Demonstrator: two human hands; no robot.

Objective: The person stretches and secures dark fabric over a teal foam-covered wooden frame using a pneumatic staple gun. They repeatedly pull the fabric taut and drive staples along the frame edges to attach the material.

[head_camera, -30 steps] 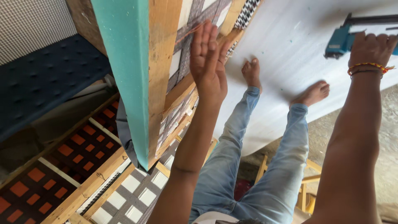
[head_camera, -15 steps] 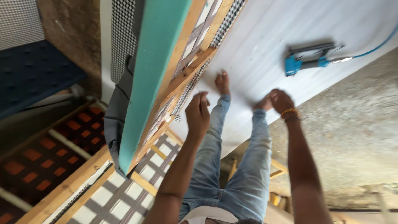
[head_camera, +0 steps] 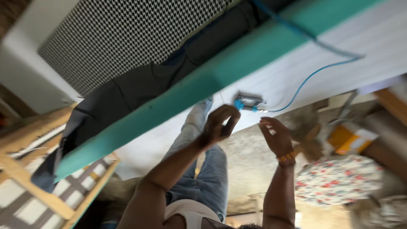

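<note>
Two bare hands are raised just below a blue-and-grey tool [head_camera: 248, 102] lying on a white sheet [head_camera: 339, 38], its blue hose [head_camera: 311, 76] curling away. The left hand [head_camera: 219, 125] curls loosely, gripping nothing; the right hand [head_camera: 275, 136] is open, an orange bracelet [head_camera: 287, 157] at its wrist. A teal foam slab [head_camera: 203, 87] slants overhead beside dark cloth [head_camera: 127, 95].

Teal foam slab [head_camera: 220, 78], black-and-white houndstooth fabric [head_camera: 127, 34] above it, dark navy cloth [head_camera: 127, 95] between them, blue hose [head_camera: 313, 74] and white boards [head_camera: 339, 55] below the slab, orange bracelet [head_camera: 287, 157], floral cloth [head_camera: 339, 180]
</note>
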